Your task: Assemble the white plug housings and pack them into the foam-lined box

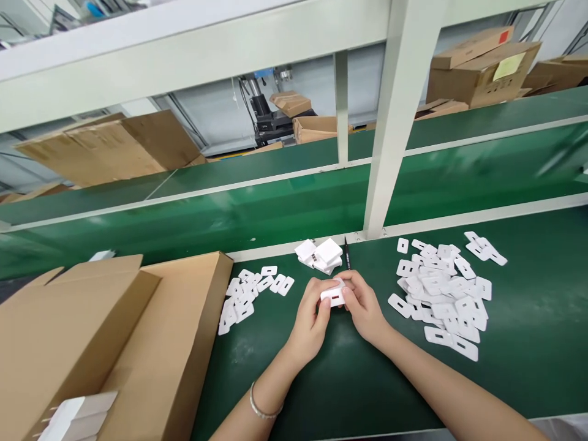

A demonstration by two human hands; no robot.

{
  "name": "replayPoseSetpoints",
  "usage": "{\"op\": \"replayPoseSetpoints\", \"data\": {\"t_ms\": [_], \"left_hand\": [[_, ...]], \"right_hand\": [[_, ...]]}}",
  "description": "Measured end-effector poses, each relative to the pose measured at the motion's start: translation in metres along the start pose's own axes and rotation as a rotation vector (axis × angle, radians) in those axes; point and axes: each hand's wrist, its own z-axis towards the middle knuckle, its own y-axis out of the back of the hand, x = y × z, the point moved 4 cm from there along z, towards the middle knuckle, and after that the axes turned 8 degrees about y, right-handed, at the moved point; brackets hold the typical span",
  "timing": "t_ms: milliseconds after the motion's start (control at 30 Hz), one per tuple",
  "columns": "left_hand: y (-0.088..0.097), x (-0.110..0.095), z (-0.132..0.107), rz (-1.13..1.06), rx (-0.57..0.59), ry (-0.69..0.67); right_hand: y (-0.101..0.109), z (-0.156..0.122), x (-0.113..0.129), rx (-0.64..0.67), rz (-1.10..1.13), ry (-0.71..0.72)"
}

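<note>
Count: one left hand (pixel 309 323), one right hand (pixel 365 311), one pen (pixel 347 253), one bracelet (pixel 257 411), one held white block (pixel 331 294), at least three similar pieces (pixel 329 250) behind. White plates (pixel 443 286): two large heaps, overlapping, exact total not countable

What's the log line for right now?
left hand: holding charger; right hand: holding charger; beyond: pen, other chargers; beside: left plates, box, right plates

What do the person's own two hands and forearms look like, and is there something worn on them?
Both the left hand and the right hand are without gloves. The forearms are bare as far as the picture shows, with no sleeves in view. A thin, silvery bracelet circles the left wrist; nothing is visible on the right wrist.
</note>
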Motion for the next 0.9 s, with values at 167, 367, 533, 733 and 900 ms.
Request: {"op": "replayPoseSetpoints", "data": {"t_ms": [167, 367, 533, 733, 900], "left_hand": [[0.001, 0.003, 0.001, -0.060, 0.049, 0.057], [0.004, 0.000, 0.004, -0.043, 0.009, 0.002], [0.006, -0.003, 0.003, 0.000, 0.002, 0.014], [0.003, -0.006, -0.001, 0.040, 0.103, -0.020], [0.001, -0.007, -0.004, 0.106, 0.088, -0.047]], "right_hand": [[0.004, 0.001, -0.002, 0.015, -0.052, -0.031], [0.002, 0.002, 0.000, 0.089, -0.063, -0.038], [0.000, 0.001, 0.000, 0.079, -0.006, -0.085], [0.006, 0.001, 0.009, 0.061, -0.089, 0.015], [0.007, -0.001, 0.013, 0.060, -0.083, 0.054]]}}
